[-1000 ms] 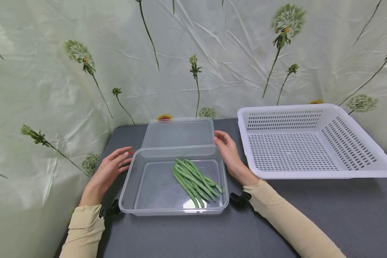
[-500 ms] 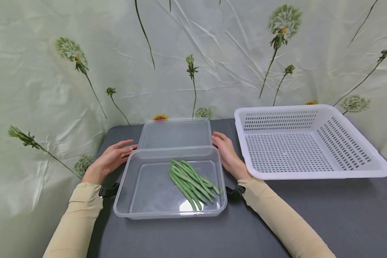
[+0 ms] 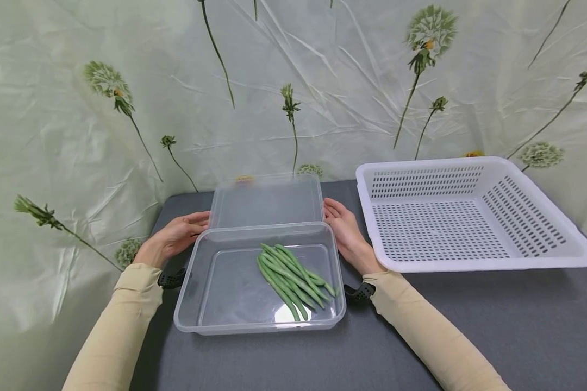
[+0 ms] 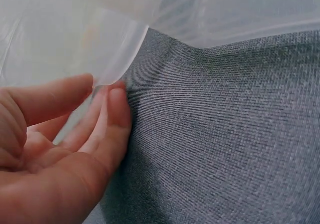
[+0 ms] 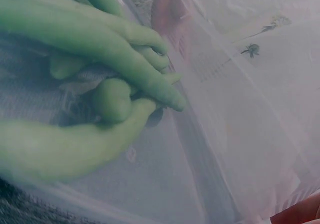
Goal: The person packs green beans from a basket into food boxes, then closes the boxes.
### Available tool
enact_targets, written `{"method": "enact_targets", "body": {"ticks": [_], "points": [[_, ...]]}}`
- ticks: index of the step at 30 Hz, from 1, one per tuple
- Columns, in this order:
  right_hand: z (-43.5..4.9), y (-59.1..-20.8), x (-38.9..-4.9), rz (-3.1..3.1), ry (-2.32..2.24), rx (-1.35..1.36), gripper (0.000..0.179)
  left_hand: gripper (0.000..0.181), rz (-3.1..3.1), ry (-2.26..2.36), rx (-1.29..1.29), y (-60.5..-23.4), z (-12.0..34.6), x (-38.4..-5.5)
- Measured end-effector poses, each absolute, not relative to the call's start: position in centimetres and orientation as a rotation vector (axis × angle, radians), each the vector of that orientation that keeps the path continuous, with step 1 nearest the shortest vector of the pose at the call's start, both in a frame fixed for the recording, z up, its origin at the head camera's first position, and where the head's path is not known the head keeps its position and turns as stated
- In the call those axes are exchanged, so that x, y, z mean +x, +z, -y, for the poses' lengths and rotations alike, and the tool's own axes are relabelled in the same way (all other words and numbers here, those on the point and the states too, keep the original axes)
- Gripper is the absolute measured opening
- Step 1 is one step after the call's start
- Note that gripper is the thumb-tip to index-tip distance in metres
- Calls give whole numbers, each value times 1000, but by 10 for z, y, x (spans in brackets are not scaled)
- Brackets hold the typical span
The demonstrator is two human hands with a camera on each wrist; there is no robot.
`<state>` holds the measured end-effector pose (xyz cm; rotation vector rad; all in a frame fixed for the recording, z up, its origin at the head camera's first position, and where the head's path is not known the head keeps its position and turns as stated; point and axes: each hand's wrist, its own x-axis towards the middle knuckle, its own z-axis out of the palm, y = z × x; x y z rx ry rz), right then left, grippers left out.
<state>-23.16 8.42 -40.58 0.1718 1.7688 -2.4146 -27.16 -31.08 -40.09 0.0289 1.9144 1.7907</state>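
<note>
A clear plastic lid [image 3: 266,203] is raised a little behind a clear plastic container [image 3: 259,328]. My left hand [image 3: 178,236] pinches the lid's left edge; in the left wrist view the thumb and fingers [image 4: 119,107] meet at its rounded corner. On the opposite side my right hand [image 3: 344,231] holds the lid's right edge, its fingertips partly hidden behind it. Several green beans [image 3: 293,279] lie bunched in the right half of the container. The right wrist view shows beans [image 5: 90,39] through the container wall, with only a bit of the right hand's fingers [image 5: 297,214] in the corner.
A large white perforated basket [image 3: 450,265] stands to the right, close beside the right forearm. Grey cloth [image 3: 254,364] covers the table. A flower-printed sheet [image 3: 254,125] hangs behind the table and along its left side.
My left hand has moved in to the right and taken hold of the lid's left edge. The lid has risen slightly, its back edge now overlapping the printed flower. The beans stay put.
</note>
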Motion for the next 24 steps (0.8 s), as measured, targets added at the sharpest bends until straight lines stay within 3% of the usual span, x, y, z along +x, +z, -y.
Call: {"method": "enact_targets", "body": {"ticks": [15,24], "points": [[-81,-405,-227,-1669,-2704,102,64,69,-1692,2072,18,-395,311,-268],[-82,-400,-219,-1574,-2769,3,60,42,-1613,2173,95,-383,313,-270]]}}
